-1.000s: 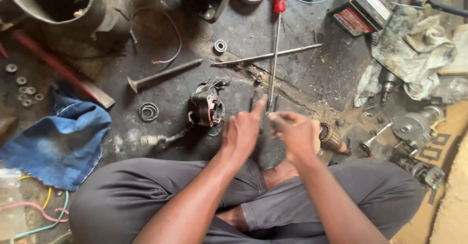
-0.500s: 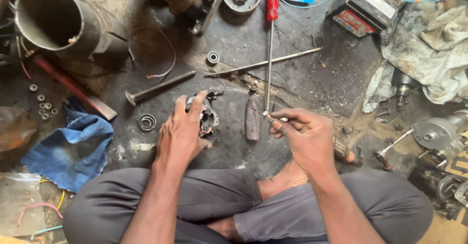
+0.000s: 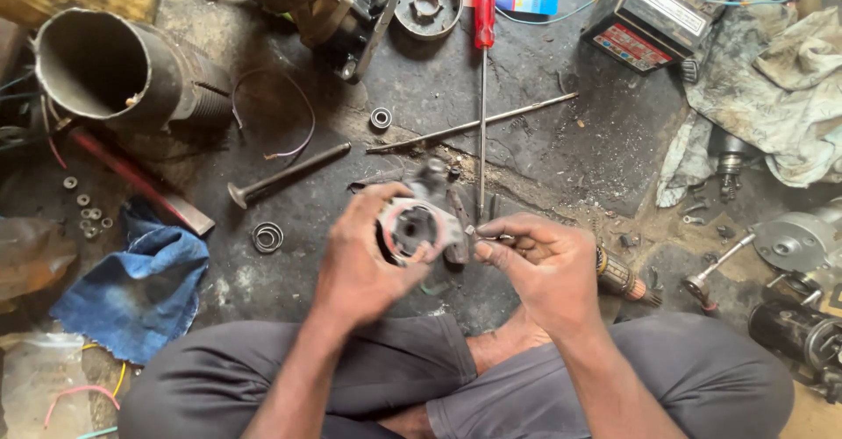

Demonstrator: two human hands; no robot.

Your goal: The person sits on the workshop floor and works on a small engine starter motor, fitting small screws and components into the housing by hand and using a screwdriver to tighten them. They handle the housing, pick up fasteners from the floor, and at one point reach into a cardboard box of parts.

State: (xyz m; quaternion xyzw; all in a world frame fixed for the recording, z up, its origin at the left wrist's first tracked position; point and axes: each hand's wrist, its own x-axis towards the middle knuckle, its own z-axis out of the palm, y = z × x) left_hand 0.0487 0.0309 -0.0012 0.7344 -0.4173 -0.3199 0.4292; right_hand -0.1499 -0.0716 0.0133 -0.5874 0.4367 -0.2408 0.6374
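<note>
Left hand (image 3: pixel 364 268) gripped the round motor housing (image 3: pixel 412 227), lifted off the floor (image 3: pixel 544 154). Right hand (image 3: pixel 544 268) pinched a small part (image 3: pixel 485 239), touching housing edge

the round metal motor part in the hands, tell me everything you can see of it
The round metal motor part is a grey, grimy housing, with a pale ring face around a dark central hole turned up toward the camera. Darker metal pieces jut from its far side, slightly blurred. It is held above the dark floor in front of the crossed legs. The left hand grips it from the left, with fingers curled over its rim; the right hand meets its right edge, pinching something small there.
</note>
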